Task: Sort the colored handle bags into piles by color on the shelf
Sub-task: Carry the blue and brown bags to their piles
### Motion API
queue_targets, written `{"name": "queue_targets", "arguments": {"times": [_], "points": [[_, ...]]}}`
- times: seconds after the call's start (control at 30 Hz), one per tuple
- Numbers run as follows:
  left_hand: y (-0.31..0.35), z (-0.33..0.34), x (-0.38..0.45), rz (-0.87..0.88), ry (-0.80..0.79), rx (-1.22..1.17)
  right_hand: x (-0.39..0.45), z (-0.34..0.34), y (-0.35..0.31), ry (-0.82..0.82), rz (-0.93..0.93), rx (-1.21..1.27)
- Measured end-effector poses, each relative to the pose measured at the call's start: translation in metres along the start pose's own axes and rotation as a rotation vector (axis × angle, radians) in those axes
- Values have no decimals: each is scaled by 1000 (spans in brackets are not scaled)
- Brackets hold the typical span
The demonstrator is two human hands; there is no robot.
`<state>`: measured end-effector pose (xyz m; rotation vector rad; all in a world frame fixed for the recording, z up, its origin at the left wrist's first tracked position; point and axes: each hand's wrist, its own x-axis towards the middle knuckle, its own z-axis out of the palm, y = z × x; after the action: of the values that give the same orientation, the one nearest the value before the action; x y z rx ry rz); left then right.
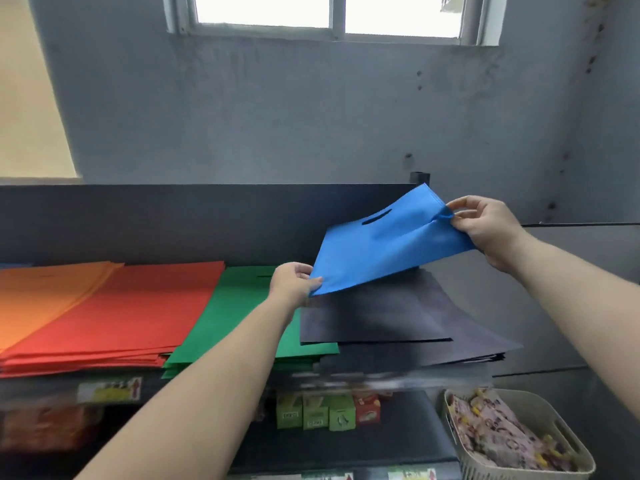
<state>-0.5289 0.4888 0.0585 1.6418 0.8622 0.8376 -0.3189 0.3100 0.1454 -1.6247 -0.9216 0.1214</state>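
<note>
On the shelf (207,223) lie the orange pile (38,299), the red pile (131,313) and the green pile (232,317), side by side. The left hand (292,282) pinches the lower corner of a blue bag (388,247), held above the dark navy pile (398,317). The right hand (485,226) grips its upper right edge, fingers curled onto the fabric. A basket (540,410) sits lower right.

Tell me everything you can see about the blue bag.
The blue bag is flat, matte, fabric-like, with a slot handle cut near its top edge. It is held tilted in the air above the dark pile. The left hand pinches its lower corner; the right hand pinches its creased right edge.
</note>
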Motion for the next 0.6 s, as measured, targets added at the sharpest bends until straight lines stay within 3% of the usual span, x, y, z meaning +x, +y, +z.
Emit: {"name": "queue_targets", "arguments": {"times": [0.27, 0.6], "points": [[7, -136, 5, 278, 400, 294, 4, 113, -21, -84, -19, -211], [-25, -361, -8, 279, 653, 495, -23, 335, -116, -235, -130, -266]]}}
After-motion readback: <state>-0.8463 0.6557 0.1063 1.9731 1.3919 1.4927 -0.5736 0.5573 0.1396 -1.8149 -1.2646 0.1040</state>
